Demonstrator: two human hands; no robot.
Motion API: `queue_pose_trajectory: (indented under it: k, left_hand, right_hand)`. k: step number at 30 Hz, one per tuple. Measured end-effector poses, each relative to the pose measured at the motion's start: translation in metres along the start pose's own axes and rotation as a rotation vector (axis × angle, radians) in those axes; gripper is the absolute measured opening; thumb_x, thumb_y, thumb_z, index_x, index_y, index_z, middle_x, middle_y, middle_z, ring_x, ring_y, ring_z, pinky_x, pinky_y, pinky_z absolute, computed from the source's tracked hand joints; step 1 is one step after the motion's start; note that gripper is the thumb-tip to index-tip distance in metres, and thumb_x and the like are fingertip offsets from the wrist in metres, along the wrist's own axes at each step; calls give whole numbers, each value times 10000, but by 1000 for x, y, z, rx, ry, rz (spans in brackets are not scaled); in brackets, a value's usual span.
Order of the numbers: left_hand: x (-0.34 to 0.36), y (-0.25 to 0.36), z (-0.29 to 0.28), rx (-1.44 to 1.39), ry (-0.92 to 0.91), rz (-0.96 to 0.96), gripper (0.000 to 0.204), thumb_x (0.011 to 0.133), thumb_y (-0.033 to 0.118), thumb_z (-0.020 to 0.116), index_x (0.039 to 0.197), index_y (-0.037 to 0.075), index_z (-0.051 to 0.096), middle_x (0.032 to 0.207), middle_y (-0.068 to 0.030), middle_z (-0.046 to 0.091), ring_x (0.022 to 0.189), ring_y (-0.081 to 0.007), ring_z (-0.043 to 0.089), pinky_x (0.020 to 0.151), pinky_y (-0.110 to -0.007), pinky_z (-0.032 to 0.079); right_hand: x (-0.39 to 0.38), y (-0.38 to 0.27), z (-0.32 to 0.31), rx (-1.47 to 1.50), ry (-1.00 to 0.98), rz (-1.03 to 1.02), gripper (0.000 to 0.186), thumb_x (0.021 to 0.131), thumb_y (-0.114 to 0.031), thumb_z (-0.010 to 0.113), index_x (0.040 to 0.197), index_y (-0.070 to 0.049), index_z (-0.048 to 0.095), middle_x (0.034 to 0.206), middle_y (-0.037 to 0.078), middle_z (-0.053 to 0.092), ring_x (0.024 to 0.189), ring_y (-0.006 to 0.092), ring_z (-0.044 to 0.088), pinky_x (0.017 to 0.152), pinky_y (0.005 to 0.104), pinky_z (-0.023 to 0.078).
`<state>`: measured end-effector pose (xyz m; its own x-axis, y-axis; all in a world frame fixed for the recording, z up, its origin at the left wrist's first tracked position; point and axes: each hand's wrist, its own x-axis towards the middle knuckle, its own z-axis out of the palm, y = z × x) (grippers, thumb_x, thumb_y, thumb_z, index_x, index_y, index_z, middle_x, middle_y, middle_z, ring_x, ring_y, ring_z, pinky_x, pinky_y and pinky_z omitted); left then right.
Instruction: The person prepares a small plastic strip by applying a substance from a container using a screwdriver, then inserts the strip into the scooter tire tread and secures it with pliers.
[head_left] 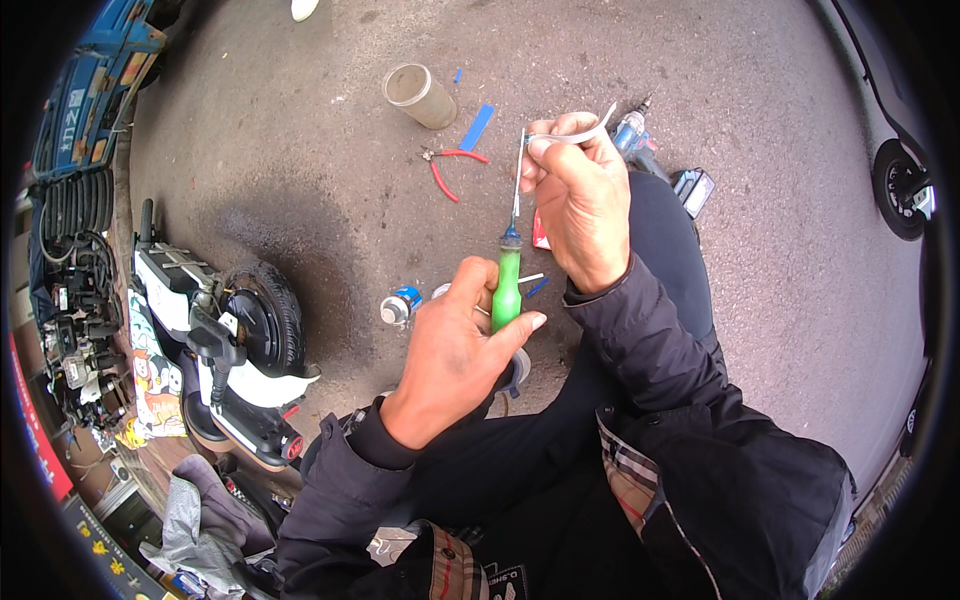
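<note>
In my left hand (pixel 450 335), the fingers are wrapped round the green handle of a tire-plug tool (pixel 507 290), held upright in the picture with its slim metal shaft pointing away from me. My right hand (pixel 585 195) pinches a pale, flexible strip (pixel 590 133) at the tip of that shaft. The strip's free end curls up to the right of my fingers. Whether it passes through the tip I cannot tell, as my fingertips cover part of it. A small red item (pixel 541 232) shows partly behind my right hand.
On the ground beyond my hands lie red-handled cutting pliers (pixel 453 170), a blue strip (pixel 478 128) and a cloudy tub (pixel 420 96). A blue can (pixel 402 305) lies left, a blue power tool (pixel 630 132) right. A white scooter (pixel 215 350) with its wheel (pixel 265 318) beside wet ground is farther left.
</note>
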<state>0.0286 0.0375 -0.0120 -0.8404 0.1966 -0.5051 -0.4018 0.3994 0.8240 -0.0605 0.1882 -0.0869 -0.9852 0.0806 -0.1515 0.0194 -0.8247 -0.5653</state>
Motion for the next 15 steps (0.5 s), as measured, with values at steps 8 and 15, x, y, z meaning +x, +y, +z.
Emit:
queue_pose_trajectory:
  k: [8,15]
  left_hand:
    - [-3,-2,-1,-10,-6,-5,369,908,82,810,1144,-20,546,822,-54,667,766,-93,687,649,-249,520]
    - [-6,-3,-1,24,-9,14,373,910,90,813,1141,-20,541,815,-59,668,762,-99,697,642,-250,521]
  right_hand:
    - [-2,0,2,-24,6,-36,152,918,61,658,1003,-33,574,943,106,653,750,166,626,684,311,521]
    - [-4,3,3,-24,7,-47,77,926,25,644,967,-10,589,881,105,649,738,168,610,691,329,509]
